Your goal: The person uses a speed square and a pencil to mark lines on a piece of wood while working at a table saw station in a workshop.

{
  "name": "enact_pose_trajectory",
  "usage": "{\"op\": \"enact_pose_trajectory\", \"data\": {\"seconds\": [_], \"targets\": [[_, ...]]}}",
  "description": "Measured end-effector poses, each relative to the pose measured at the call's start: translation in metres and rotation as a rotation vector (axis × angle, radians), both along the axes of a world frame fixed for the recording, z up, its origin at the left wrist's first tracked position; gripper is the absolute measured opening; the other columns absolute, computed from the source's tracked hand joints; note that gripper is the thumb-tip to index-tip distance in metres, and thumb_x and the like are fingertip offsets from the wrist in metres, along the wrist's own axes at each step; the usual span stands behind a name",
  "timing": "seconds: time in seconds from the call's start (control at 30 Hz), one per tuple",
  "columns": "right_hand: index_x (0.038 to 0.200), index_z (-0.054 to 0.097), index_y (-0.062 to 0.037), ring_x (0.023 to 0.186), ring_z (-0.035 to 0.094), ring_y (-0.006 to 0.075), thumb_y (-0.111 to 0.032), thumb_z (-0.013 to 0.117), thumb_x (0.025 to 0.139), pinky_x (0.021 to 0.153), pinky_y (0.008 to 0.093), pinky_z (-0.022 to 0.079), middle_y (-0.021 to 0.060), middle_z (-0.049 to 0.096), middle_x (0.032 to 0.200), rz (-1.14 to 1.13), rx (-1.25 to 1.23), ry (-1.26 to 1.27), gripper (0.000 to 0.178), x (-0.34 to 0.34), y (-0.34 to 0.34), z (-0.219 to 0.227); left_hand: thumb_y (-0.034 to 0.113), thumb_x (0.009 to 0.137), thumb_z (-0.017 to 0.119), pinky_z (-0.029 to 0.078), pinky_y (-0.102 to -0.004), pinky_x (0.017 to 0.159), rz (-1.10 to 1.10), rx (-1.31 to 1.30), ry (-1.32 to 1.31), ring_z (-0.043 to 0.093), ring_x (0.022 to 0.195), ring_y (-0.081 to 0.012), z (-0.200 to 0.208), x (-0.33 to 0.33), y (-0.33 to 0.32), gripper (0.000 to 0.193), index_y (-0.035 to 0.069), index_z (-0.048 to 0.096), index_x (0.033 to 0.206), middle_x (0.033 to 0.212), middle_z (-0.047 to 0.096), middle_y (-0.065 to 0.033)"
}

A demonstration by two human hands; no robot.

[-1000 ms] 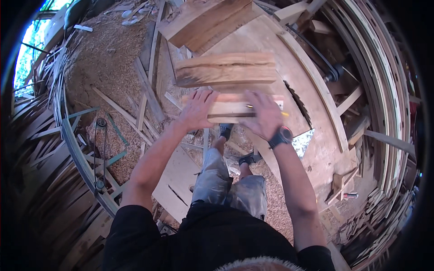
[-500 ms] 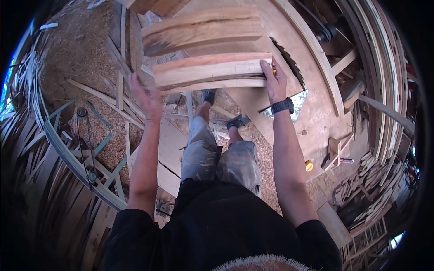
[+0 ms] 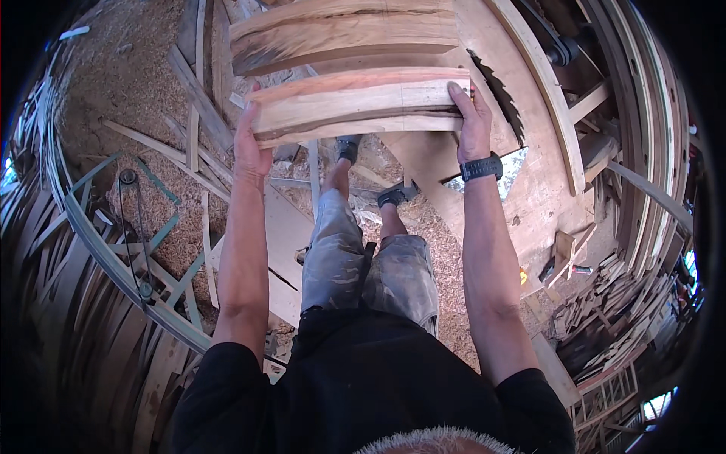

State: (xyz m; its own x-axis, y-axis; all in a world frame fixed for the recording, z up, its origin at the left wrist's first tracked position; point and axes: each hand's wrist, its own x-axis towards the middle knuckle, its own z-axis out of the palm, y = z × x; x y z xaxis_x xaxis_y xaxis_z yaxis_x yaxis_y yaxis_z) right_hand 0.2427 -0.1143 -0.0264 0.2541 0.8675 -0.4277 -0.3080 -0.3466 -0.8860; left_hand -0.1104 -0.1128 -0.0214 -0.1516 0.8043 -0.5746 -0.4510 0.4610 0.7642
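Note:
A thick wooden board [image 3: 355, 107], pale with a reddish upper edge and a dark streak along its lower side, is held up in front of me. My left hand [image 3: 252, 144] is closed on its left end, and my right hand [image 3: 475, 122] grips the right end with the thumb on top. Thin pencil-like lines cross its upper face. A small yellow and red object, too small to name, shows by my right fingers. Just beyond lies a second wooden board [image 3: 344, 32] with a dark streak, resting on the wooden tabletop [image 3: 533, 219].
Right of my right hand, a toothed circular saw blade [image 3: 497, 97] stands up through the tabletop. A long wooden strip [image 3: 541, 91] runs along the far right. Offcuts and sawdust [image 3: 113, 91] cover the floor at left, near a green metal frame [image 3: 98, 234]. Scrap wood [image 3: 605, 310] is piled at right.
My left hand has moved in from beside the board and now grips its left end. The held board has shifted slightly; my right hand still holds its right end.

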Motion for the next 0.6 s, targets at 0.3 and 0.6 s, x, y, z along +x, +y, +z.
{"op": "enact_pose_trajectory", "data": {"seconds": [0.3, 0.6], "targets": [[0.14, 0.055, 0.0007, 0.114, 0.06, 0.0156, -0.021, 0.069, 0.094, 0.104, 0.0292, 0.042, 0.0096, 0.066, 0.124, 0.001, 0.034, -0.017, 0.053, -0.018, 0.027, -0.003, 0.036, 0.094, 0.065, 0.039, -0.0382, 0.109, -0.002, 0.003, 0.037, 0.055, 0.124, -0.0208, -0.014, -0.03, 0.033, 0.057, 0.006, 0.051, 0.14, 0.133, 0.058, -0.0067], [0.137, 0.057, 0.0028, 0.111, 0.061, 0.0151, -0.02, 0.069, 0.094, 0.102, 0.0283, 0.043, 0.0095, 0.068, 0.121, -0.036, 0.013, -0.005, 0.05, -0.017, 0.032, -0.002, 0.034, 0.094, 0.068, 0.041, -0.0382, 0.107, 0.03, 0.02, 0.015, 0.056, 0.121, -0.0202, -0.018, -0.031, 0.032, 0.052, 0.006, 0.054, 0.136, 0.129, 0.06, -0.0063]]}}
